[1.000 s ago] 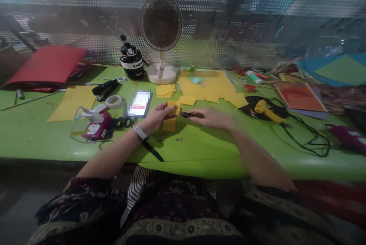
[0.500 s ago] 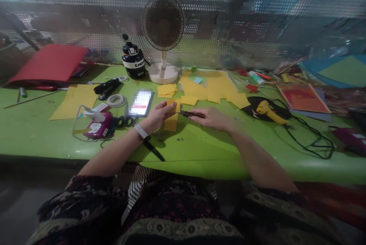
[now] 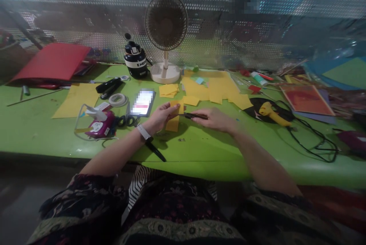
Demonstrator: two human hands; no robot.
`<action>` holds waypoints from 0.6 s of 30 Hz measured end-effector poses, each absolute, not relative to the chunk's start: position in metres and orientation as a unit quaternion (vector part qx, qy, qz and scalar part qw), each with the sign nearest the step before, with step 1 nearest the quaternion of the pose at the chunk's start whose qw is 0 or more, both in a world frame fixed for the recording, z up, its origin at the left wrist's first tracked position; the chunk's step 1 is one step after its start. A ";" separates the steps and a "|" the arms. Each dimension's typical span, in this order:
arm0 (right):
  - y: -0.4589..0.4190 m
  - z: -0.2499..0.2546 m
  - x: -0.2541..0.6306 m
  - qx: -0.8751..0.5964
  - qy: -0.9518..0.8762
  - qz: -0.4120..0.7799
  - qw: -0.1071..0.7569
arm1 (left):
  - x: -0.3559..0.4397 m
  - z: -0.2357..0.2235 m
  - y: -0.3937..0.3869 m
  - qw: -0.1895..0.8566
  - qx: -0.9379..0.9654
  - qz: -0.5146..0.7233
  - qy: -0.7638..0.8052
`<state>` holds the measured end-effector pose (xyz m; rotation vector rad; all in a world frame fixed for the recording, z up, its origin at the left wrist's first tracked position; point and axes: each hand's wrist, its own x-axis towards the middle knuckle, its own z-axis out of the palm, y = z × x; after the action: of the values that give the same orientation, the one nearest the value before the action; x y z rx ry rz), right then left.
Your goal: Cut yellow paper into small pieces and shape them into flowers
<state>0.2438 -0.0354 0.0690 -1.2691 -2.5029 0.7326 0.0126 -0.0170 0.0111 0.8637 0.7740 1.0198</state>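
Pinched between the thumb and fingers of my left hand (image 3: 162,116) is a small yellow paper piece (image 3: 177,106). Another yellow paper piece (image 3: 172,124) lies on the green table just below it. My right hand (image 3: 214,118) is closed around a slim dark tool (image 3: 196,116); its exact kind is too small to make out. The tool's tip points left and reaches the right edge of the held paper, though I cannot tell whether they touch. Behind my hands are a stack of yellow paper pieces (image 3: 168,90) and larger yellow sheets (image 3: 215,87).
A phone (image 3: 143,103), a roll of tape (image 3: 118,100) and a black stapler (image 3: 108,85) lie left. At the back stand a fan (image 3: 166,72) and a bottle (image 3: 136,64). A yellow glue gun (image 3: 275,114) with its cord lies right, and a black pen (image 3: 156,151) near the front edge.
The whole view has shifted slightly, so things appear a little further right. Both hands keep their grip and nearly the same pose around the yellow paper and the dark tool.
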 end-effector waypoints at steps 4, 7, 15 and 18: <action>-0.035 0.069 0.242 -0.430 -0.858 0.253 0.120 | 0.014 0.012 -0.019 0.723 0.390 0.450 0.350; -0.036 0.069 0.241 -0.417 -0.858 0.288 0.083 | 0.012 0.014 -0.018 0.725 0.401 0.439 0.347; -0.043 0.067 0.240 -0.300 -0.877 0.374 -0.034 | 0.006 0.024 -0.016 0.706 0.389 0.434 0.403; -0.041 0.069 0.240 -0.342 -0.869 0.356 -0.027 | 0.008 0.026 -0.021 0.690 0.439 0.392 0.421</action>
<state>0.2401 -0.0405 0.0688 -1.0939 -2.7783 1.1389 0.0082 -0.0211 0.0261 0.9820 0.9419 0.8760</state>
